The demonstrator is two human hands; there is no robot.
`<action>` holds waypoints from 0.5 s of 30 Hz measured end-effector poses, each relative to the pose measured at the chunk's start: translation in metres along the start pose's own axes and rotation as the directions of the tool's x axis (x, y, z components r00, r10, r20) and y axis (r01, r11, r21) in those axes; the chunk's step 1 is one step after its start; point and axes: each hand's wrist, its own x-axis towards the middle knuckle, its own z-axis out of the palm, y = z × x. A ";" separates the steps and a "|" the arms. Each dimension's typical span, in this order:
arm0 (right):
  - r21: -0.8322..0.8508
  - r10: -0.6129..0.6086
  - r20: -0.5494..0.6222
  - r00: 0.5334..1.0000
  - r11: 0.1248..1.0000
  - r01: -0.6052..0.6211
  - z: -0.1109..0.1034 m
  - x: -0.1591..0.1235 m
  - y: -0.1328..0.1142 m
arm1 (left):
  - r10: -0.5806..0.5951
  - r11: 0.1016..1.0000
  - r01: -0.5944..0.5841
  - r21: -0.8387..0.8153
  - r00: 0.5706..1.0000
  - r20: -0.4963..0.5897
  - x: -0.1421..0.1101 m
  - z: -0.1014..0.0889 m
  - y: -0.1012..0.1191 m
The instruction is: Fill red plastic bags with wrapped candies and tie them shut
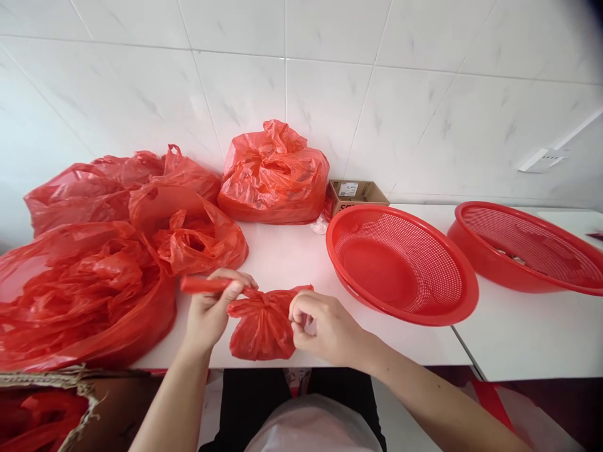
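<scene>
Near the table's front edge sits a small red plastic bag (pixel 262 336), filled and gathered at its neck. My left hand (pixel 213 311) is closed at the bag's upper left, gripping a twisted red plastic strip (pixel 201 285) whose end sticks out to the left. On the other side, my right hand (pixel 325 323) is curled with its fingertips pinched at the bag's upper right corner. What the bag contains cannot be made out through the plastic.
Big red bags (pixel 85 282) of crumpled plastic fill the left side; another full bag (pixel 273 179) leans near the wall. A small cardboard box (pixel 360 191) stands behind a red colander (pixel 400 267). A second colander (pixel 527 251) holds some small pieces. An open carton (pixel 108 402) is lower left.
</scene>
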 end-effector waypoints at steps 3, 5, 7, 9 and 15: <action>0.213 0.131 -0.035 0.991 0.970 -0.121 0.000 0.003 0.007 | -0.110 0.975 0.108 -0.196 0.994 -0.001 -0.008 0.011 -0.007; 0.270 0.214 -0.016 0.977 0.941 -0.202 0.004 0.002 0.010 | -0.190 0.961 0.182 -0.209 0.981 -0.022 -0.013 0.017 -0.010; 0.301 0.242 0.061 0.968 0.920 -0.249 0.009 -0.001 0.012 | -0.252 0.943 0.222 -0.250 0.963 -0.094 -0.017 0.022 -0.011; 0.306 0.221 0.114 0.969 0.920 -0.246 0.017 -0.005 0.012 | -0.282 0.924 0.229 -0.306 0.949 -0.143 -0.020 0.026 -0.010; 0.085 0.142 0.015 0.990 0.986 -0.142 0.037 -0.010 0.014 | -0.316 0.860 0.237 -0.453 0.943 -0.107 -0.028 0.025 -0.010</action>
